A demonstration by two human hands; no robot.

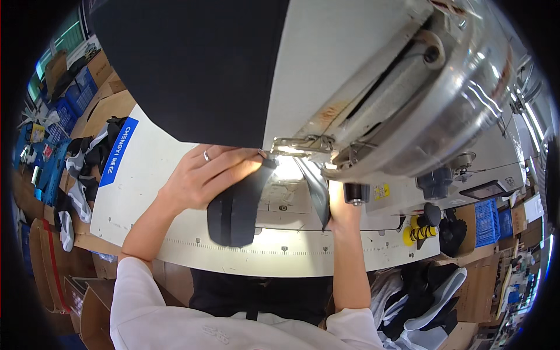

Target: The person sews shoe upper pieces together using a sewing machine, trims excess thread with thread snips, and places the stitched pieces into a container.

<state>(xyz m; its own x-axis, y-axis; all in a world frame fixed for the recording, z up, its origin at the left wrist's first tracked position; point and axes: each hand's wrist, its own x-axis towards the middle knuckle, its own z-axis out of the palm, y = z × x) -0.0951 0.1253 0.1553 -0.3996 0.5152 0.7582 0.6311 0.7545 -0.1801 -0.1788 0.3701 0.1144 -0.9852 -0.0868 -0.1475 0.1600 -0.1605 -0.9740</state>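
My left hand [207, 175], with a ring on one finger, is closed on the upper edge of a black fabric piece [236, 213]. Its fingertips are close to the lit needle area of a sewing machine [402, 111]. The piece hangs toward me over the white table and shows a lengthwise seam or fold. To the right, my right hand [340, 201] is closed at the edge of a dark, shiny fabric strip [315, 186] that runs up to the needle area. The machine head hides most of its fingers. I cannot tell whether both fabrics are one piece.
A large flat black panel [198, 70] covers the upper left. On the table's right stand yellow-and-black spools [419, 233]. Black and white fabric pieces [426, 303] are heaped at lower right, more [79, 181] at left. Cardboard boxes [52, 268] and a blue crate [487, 221] flank the table.
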